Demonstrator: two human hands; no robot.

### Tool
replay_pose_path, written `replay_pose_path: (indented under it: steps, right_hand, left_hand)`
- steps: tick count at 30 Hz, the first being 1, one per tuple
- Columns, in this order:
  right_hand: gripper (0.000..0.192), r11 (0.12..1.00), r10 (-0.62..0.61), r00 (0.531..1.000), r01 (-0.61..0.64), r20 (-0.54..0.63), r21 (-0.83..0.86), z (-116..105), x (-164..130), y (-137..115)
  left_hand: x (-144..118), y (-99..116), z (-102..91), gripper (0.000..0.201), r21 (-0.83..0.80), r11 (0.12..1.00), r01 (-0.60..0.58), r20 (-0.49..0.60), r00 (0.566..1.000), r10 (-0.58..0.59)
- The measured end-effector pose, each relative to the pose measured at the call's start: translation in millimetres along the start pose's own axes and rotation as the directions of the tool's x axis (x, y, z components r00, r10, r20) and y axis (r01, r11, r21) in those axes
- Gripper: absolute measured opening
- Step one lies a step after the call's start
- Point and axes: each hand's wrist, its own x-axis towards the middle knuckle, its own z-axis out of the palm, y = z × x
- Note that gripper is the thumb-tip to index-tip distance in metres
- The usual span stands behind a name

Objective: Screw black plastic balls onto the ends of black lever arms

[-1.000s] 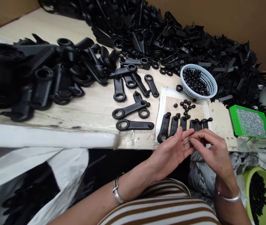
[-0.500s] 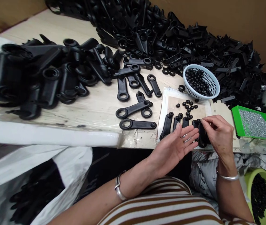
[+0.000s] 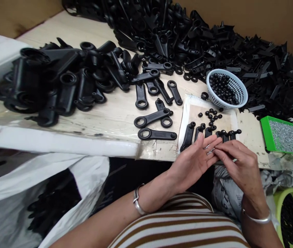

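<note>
At the near edge of the table [image 3: 105,113], the person's left hand [image 3: 195,160] lies palm up with fingers spread flat, a few small silvery screws [image 3: 209,149] resting on its fingertips. The right hand [image 3: 239,165] meets it from the right, thumb and forefinger pinched narrow on one of those screws. Just beyond the hands a row of black levers [image 3: 200,134] lies on a pale pad [image 3: 187,113], with a white basket [image 3: 240,90] of black beads farther off and a green tray [image 3: 266,132] to the right.
</note>
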Motion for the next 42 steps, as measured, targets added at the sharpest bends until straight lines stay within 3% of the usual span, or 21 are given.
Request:
replay_pose_path:
  steps: [5,9,12,15,17,24,33,36,39,42]
  right_hand:
    - [0.01,0.999,0.039,0.998,-0.04,-0.043,-0.017,11.0,-1.4,-6.3]
    - [0.011,0.989,0.091,0.996,-0.09,-0.002,0.113,5.8,3.1,-5.1]
    - [0.012,0.984,0.142,0.987,-0.132,-0.076,0.123,0.5,12.6,1.4]
    - [0.01,0.995,0.098,0.972,-0.099,-0.213,0.005,1.8,25.7,10.8]
    - [0.011,0.995,0.026,0.971,-0.049,-0.237,-0.089,6.1,33.4,16.3]
    - [0.012,0.94,-0.152,0.976,0.094,-0.158,-0.327,15.6,40.4,22.9]
    - [0.019,0.77,-0.266,0.964,0.206,-0.011,-0.604,12.0,41.2,14.6]
    - [0.016,0.828,-0.243,0.97,0.215,0.014,-0.518,6.2,37.8,13.8]
    - [0.015,0.963,-0.193,0.98,0.178,-0.052,-0.203,-1.0,29.7,12.5]
    - [0.021,0.988,-0.138,0.989,0.14,-0.045,0.057,-4.3,20.6,7.4]
  left_hand:
    - [-2.0,-0.5,-2.3,0.042,0.0,1.0,-0.017,-0.004,1.0,0.017]
    - [-2.2,-0.8,-3.7,0.043,-0.003,1.0,-0.019,0.004,1.0,0.019]
    - [-2.2,-1.0,-4.5,0.042,-0.019,1.0,-0.003,0.025,1.0,0.004]
    - [-3.0,-0.1,-4.9,0.042,-0.035,0.999,0.024,0.015,1.0,-0.023]
    - [-4.1,1.2,-4.7,0.042,-0.043,0.999,0.029,0.001,1.0,-0.029]
    - [-6.8,5.5,-4.1,0.05,-0.047,0.999,0.018,-0.022,1.0,-0.019]
    - [-6.7,8.4,-5.8,0.051,-0.062,0.998,0.006,-0.007,1.0,-0.007]
    - [-7.2,9.7,-4.3,0.05,-0.064,0.998,-0.003,-0.021,1.0,0.001]
    - [-7.7,10.4,-3.7,0.046,-0.073,0.997,-0.023,-0.009,1.0,0.022]
    - [-7.5,9.7,-4.4,0.045,-0.073,0.996,-0.042,0.015,0.999,0.044]
